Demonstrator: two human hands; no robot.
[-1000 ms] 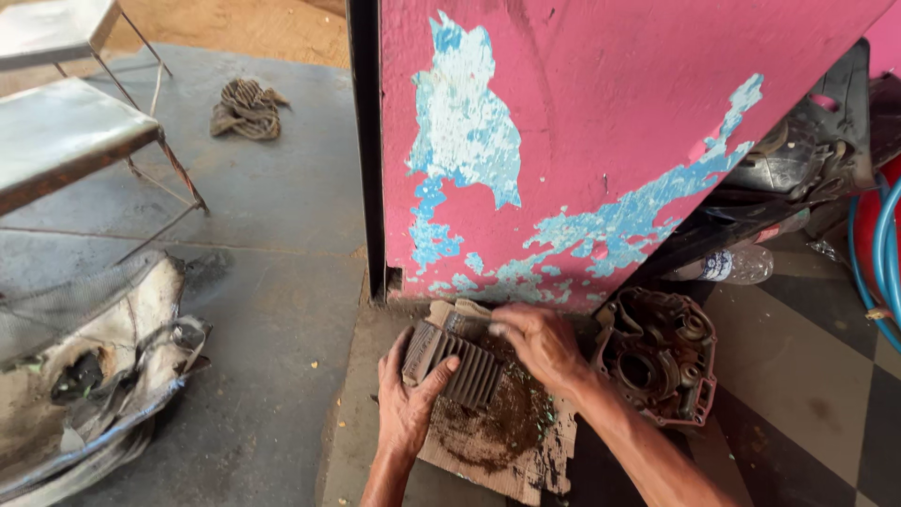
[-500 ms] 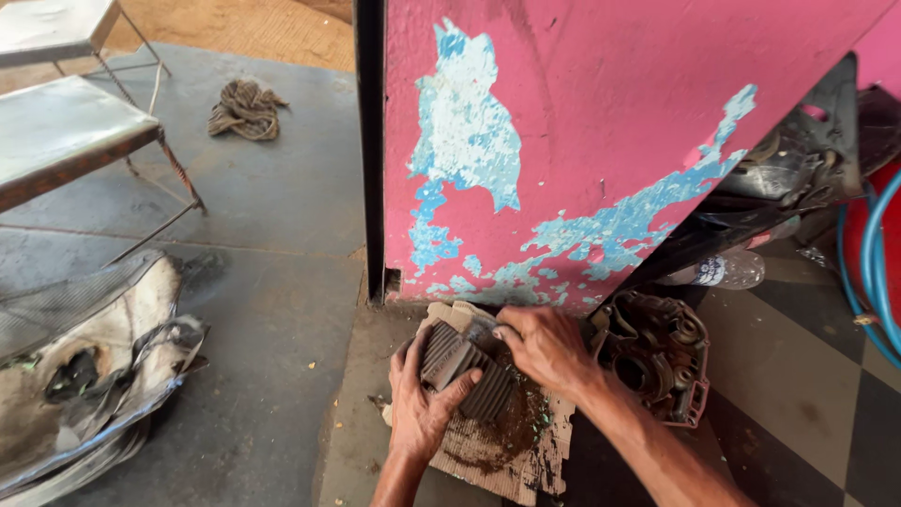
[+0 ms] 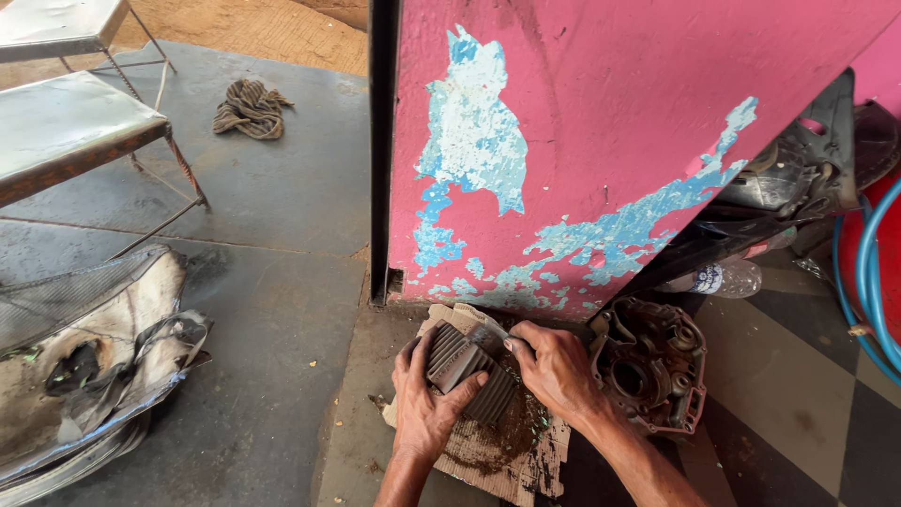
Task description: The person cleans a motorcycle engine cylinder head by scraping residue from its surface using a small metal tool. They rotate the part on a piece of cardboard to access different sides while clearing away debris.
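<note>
My left hand [image 3: 427,404] grips a dirty finned metal engine cylinder [image 3: 465,368], tilted on a stained piece of cardboard [image 3: 497,460] on the floor. My right hand [image 3: 556,364] is closed on a small flat metal tool [image 3: 488,336] whose tip rests against the top of the cylinder. Brown grime and small green flecks lie on the cardboard under the part. Both hands sit close to the foot of a pink wall with peeling blue paint [image 3: 601,141].
A grimy engine crankcase half [image 3: 652,366] lies just right of my right hand. A plastic bottle [image 3: 727,278], dark motorcycle parts [image 3: 807,169] and blue hoses [image 3: 868,282] are at right. A broken plastic fairing [image 3: 89,366], metal bench [image 3: 66,131] and rag [image 3: 249,108] are at left.
My left hand has turned the cylinder more upright and shifted its grip. My right hand has moved slightly down and right along the part with the tool.
</note>
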